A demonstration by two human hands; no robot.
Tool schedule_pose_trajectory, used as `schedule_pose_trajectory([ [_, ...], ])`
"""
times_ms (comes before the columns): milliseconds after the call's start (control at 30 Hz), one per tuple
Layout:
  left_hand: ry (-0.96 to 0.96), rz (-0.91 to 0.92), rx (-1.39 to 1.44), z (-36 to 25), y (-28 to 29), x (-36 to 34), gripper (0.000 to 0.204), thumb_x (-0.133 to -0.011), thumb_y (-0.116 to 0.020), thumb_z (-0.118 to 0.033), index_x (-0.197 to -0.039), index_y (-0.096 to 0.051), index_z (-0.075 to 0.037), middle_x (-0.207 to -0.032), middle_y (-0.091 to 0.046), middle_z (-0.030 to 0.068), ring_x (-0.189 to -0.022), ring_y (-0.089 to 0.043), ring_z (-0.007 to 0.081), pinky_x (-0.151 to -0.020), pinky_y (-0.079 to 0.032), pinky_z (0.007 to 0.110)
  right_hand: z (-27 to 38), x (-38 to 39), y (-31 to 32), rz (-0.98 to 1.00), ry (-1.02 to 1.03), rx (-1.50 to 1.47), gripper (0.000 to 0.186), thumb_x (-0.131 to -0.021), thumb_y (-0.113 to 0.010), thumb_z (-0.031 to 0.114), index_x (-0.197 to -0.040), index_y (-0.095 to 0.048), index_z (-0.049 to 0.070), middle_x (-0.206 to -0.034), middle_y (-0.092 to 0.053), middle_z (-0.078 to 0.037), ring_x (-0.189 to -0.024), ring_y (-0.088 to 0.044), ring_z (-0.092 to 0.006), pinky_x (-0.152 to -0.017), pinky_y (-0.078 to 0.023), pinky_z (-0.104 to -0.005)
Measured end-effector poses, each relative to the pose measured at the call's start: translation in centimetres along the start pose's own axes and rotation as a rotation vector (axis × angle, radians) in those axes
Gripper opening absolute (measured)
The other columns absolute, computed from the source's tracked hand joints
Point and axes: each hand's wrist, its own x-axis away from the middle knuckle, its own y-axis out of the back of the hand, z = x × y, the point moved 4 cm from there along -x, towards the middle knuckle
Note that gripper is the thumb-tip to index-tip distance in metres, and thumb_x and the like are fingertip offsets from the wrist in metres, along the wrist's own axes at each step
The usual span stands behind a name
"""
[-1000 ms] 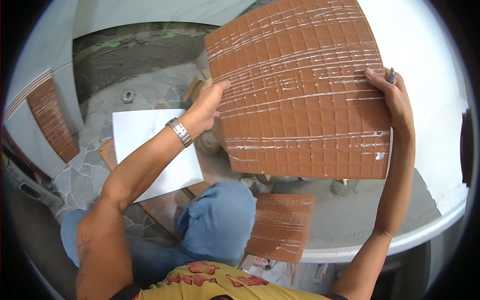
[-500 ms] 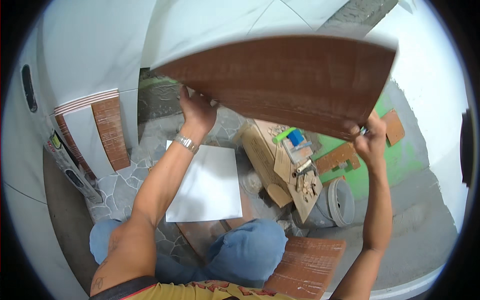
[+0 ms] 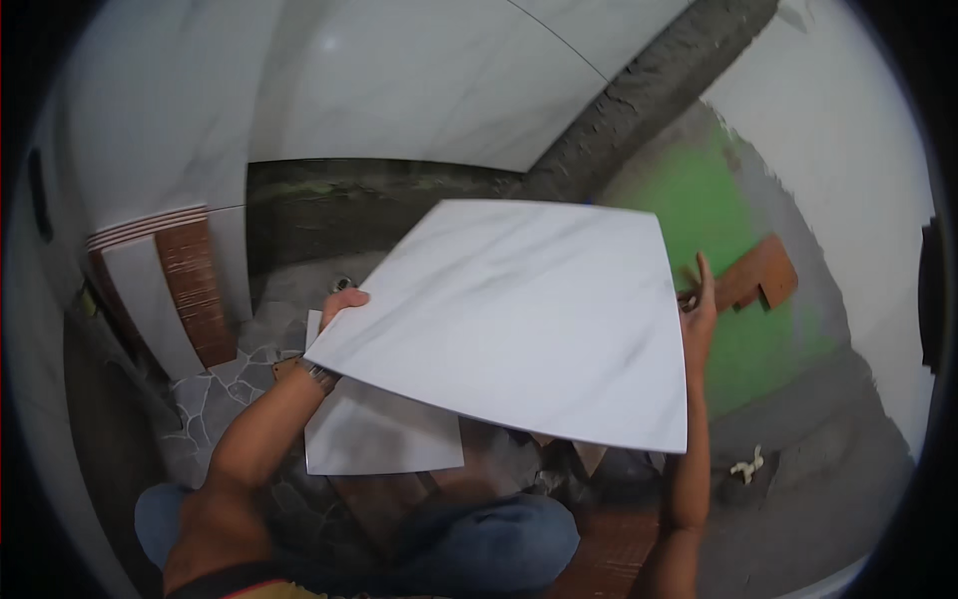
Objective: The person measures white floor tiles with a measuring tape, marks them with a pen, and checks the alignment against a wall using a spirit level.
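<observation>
I hold a large white marble-look tile (image 3: 519,319) up in front of me, tilted, its glossy face toward me. My left hand (image 3: 342,302) grips its left edge with the thumb over the face. At the right edge is my right hand (image 3: 699,314), palm side against the tile with one finger pointing up; its other fingers are partly hidden. Another white tile (image 3: 384,434) lies below, near my knees, partly covered by the held one. The cardboard and small tools on the floor are almost wholly hidden behind the held tile.
Cut tile strips (image 3: 185,295) lean against the left wall beside a long spirit level (image 3: 95,309). Brown tile offcuts (image 3: 763,280) lie on the green-coated floor patch (image 3: 714,200). A bare cement band (image 3: 319,205) runs under the wall tiles (image 3: 399,90). A crumpled pale scrap (image 3: 746,465) lies at right.
The held tile has turned from its brown back to its white face and come lower. Both hands moved down with it. It now covers the cardboard and bucket.
</observation>
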Motion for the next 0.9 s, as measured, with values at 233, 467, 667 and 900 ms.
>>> schedule_pose_trajectory([
  [233, -0.117, -0.048, -0.364, -0.6, -2.0, 1.3, 0.070, -0.080, -0.057, -0.010, -0.147, -0.040, 0.001, -0.134, -0.059, 0.0215, -0.118, -0.064, 0.0337, -0.105, -0.051, 0.048, -4.9, 9.6, -6.5, 0.246, -0.955, -1.096, 0.049, -0.107, -0.050, 0.035, -0.128, -0.058, -0.008, -0.113, -0.069, -0.012, -0.100, -0.065, -0.0196, -0.090, -0.052, -0.0333],
  [467, 0.224, -0.488, -0.751, -0.8, 2.2, 4.8, 0.078, -0.082, -0.058, -0.002, -0.153, -0.027, -0.005, -0.147, -0.047, 0.0134, -0.133, -0.052, 0.0282, -0.115, -0.041, 0.048, -5.1, 15.3, -12.7, 0.184, -0.773, -0.595, 0.044, -0.104, -0.056, 0.032, -0.117, -0.065, -0.009, -0.108, -0.069, -0.018, -0.098, -0.065, -0.0218, -0.090, -0.049, -0.0325],
  [667, 0.166, -0.840, -0.610, 1.4, 8.1, 16.1, 0.070, -0.076, -0.055, -0.004, -0.144, -0.038, 0.000, -0.137, -0.054, 0.0143, -0.132, -0.050, 0.0308, -0.115, -0.039, 0.049, -3.9, 24.9, -21.3, 0.387, -0.670, -0.520, 0.034, -0.103, -0.054, 0.028, -0.097, -0.066, -0.004, -0.081, -0.065, -0.015, -0.078, -0.059, -0.0221, -0.076, -0.048, -0.0360],
  [900, 0.371, -1.163, -0.536, 4.9, 13.0, 24.3, 0.067, -0.068, -0.053, -0.006, -0.134, -0.046, 0.002, -0.126, -0.059, 0.0161, -0.120, -0.056, 0.0342, -0.109, -0.043, 0.052, -3.2, 36.1, -27.5, 0.575, -0.984, -0.548, 0.041, -0.101, -0.058, 0.033, -0.115, -0.070, -0.003, -0.096, -0.071, -0.012, -0.092, -0.063, -0.0181, -0.087, -0.047, -0.0319],
])
